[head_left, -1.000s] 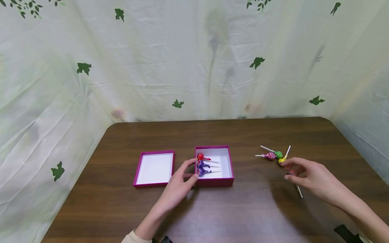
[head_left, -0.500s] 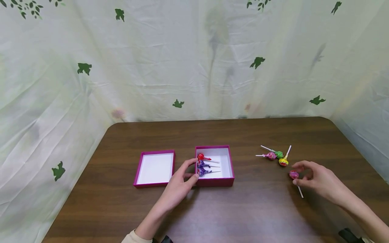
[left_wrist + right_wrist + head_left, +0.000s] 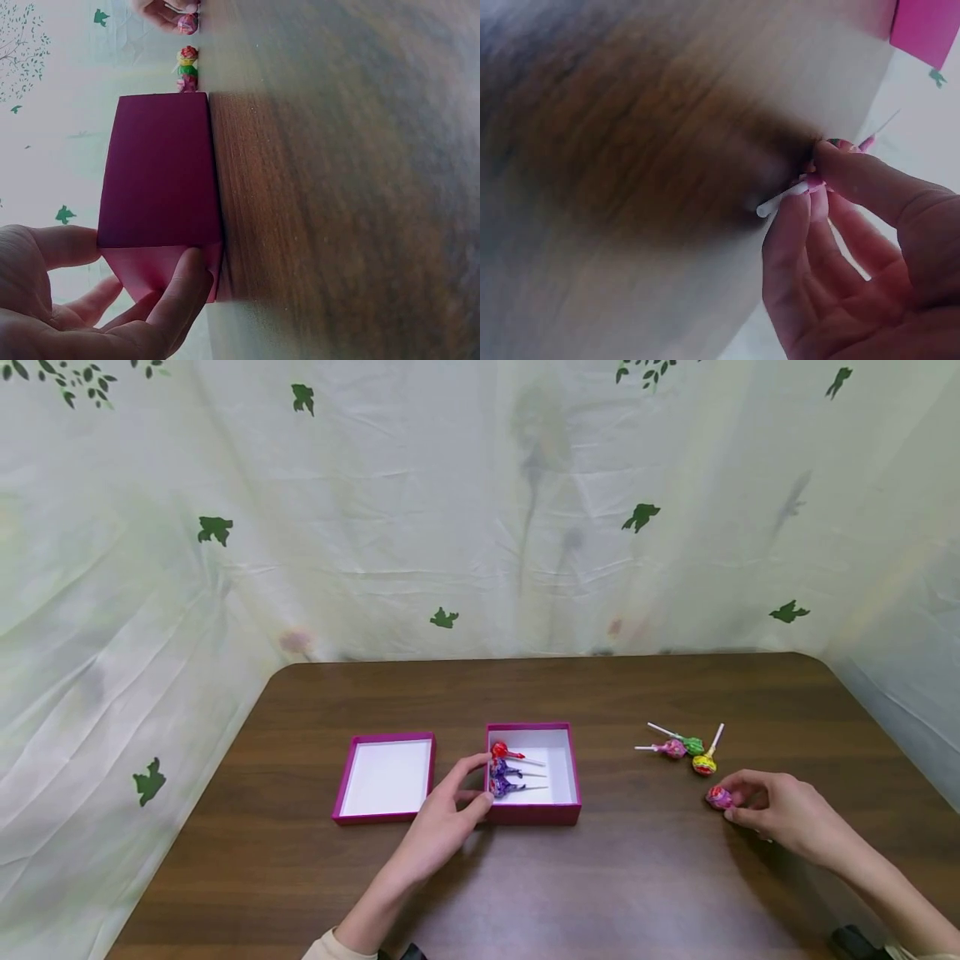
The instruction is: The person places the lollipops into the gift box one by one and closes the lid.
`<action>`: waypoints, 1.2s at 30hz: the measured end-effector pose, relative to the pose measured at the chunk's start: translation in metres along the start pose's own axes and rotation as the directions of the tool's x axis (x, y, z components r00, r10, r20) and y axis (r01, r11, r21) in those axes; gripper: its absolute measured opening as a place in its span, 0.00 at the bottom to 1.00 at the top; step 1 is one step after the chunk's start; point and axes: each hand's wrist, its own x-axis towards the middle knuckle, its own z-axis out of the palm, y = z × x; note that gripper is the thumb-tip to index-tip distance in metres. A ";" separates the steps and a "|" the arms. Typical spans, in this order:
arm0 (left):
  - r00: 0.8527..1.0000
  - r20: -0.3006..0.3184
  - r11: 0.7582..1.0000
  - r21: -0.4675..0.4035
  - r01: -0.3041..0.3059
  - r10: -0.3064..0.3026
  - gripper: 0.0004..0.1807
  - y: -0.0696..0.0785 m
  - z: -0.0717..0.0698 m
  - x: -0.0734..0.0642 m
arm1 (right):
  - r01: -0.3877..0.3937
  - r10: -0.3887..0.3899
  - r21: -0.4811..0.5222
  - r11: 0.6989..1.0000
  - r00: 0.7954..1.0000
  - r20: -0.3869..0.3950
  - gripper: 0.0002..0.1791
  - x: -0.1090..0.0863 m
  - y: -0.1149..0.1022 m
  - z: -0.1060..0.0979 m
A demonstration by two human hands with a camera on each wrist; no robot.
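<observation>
My left hand (image 3: 442, 818) touches the left wall of a magenta box (image 3: 534, 814), thumb at the near corner; the left wrist view has its fingertips against that wall. Inside the white interior lie a red lollipop (image 3: 500, 749) and purple-wrapped lollipops (image 3: 502, 787), sticks pointing right. On the right side, my right hand (image 3: 787, 814) pinches a pink-and-red lollipop (image 3: 719, 798) between thumb and fingers, close over the table. Its white stick (image 3: 780, 201) shows between the fingers in the right wrist view.
The box lid (image 3: 386, 777) lies inside-up left of the box. Beyond my right hand, a pink lollipop (image 3: 672, 748), a green lollipop (image 3: 693, 746) and a yellow lollipop (image 3: 704, 765) lie clustered on the brown table (image 3: 600, 877). A pale leaf-patterned cloth (image 3: 450, 510) hangs behind.
The right hand has drawn back from the yellow lollipop, uncovering it, and now pinches the pink-and-red one, whose stick has gone behind the hand. The left hand keeps its place at the box.
</observation>
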 end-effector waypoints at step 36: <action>1.000 -0.019 1.000 0.000 0.012 -0.012 0.26 -0.001 0.003 0.000 | 0.324 -0.304 0.309 0.894 0.946 -0.112 0.15 0.008 -0.055 0.029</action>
